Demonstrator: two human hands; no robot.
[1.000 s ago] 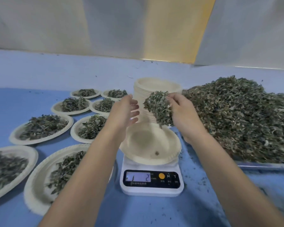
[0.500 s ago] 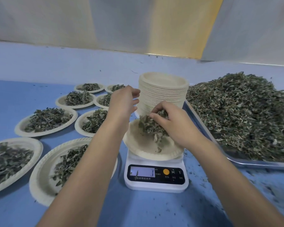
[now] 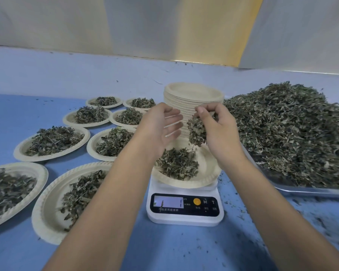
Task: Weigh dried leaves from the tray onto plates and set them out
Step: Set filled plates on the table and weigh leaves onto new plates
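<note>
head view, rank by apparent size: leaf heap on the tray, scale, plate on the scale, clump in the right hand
1. leaf heap
2-3. plate and the scale under it: about equal width, unranked
4. clump in the right hand

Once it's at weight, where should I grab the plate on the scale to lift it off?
Take the plate by its crimped near-right rim, probably fingers under, thumb on top: the rim overhangs the scale, leaves sit mid-plate, and the plate stack blocks the far side.
</note>
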